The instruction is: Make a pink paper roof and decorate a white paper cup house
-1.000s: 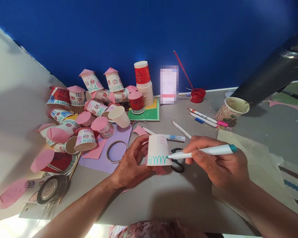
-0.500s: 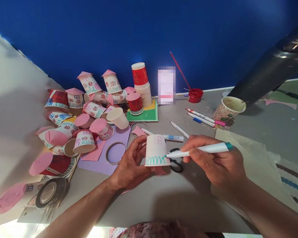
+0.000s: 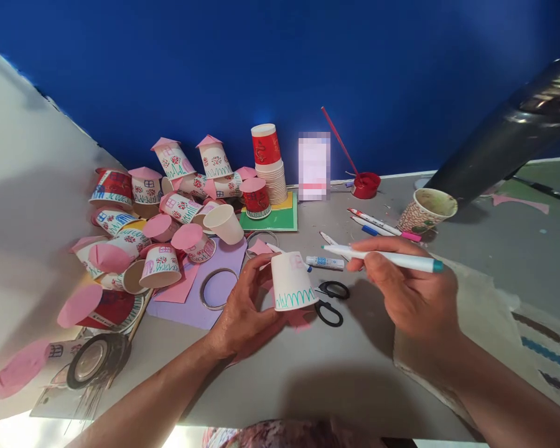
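Between the left hand's (image 3: 247, 311) curved fingers, the white paper cup (image 3: 290, 283) is grasped mouth downward, its long axis leaning slightly left. To its right, the right hand (image 3: 408, 298) pinches a green marker (image 3: 415, 261), whose tip points leftward, near the cup but apart. Between the hands lie black scissors (image 3: 340, 320).
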Available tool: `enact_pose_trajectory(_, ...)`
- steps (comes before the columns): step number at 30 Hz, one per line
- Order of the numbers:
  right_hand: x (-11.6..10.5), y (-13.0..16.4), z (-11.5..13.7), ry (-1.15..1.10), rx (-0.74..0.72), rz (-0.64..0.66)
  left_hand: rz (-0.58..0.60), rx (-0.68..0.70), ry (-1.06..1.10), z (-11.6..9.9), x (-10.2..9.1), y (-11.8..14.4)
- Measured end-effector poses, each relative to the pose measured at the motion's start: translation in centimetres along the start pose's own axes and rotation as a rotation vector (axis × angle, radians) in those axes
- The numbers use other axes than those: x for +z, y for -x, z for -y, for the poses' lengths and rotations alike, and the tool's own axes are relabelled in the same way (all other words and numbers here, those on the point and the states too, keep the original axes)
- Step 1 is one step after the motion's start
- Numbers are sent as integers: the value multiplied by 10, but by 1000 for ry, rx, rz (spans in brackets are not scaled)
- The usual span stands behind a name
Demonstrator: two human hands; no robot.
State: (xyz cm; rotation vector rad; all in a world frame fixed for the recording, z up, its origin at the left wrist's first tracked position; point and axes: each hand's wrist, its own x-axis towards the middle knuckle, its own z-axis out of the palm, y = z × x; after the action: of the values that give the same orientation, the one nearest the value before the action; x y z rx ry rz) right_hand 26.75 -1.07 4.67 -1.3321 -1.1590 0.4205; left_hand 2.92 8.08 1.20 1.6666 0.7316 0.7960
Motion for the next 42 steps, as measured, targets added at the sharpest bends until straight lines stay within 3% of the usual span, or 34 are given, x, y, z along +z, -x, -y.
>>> enact_pose_trajectory(4,2,-7,-10,176,-6,5,-43,6,-36,1,-2,0)
enact_pose_trajectory(12,5,-17,-26,320,-38,151,-139,28,-124,5,-7,-2)
enact_pose_trajectory(15,9,-18,-30,377,-46,211,-168,4,-157,4,-8,-4)
enact_pose_trajectory(22,18,-20,-51,507,-79,200,-224,-105,-227,2,-12,-8)
enact_pose_trajectory(28,-6,-36,-58,646,-63,114,-251,-169,-239,-5,-13,-9)
enact_pose_trajectory(32,-32,-53,-68,788,56,61,-257,-202,-243,-3,-13,-9)
enact_pose_trajectory(36,-37,-58,-80,873,148,129,-254,-189,-228,-1,-15,-8)
enact_pose_trajectory(42,-26,-48,-79,869,139,308,-292,-123,-262,-7,-7,-5)
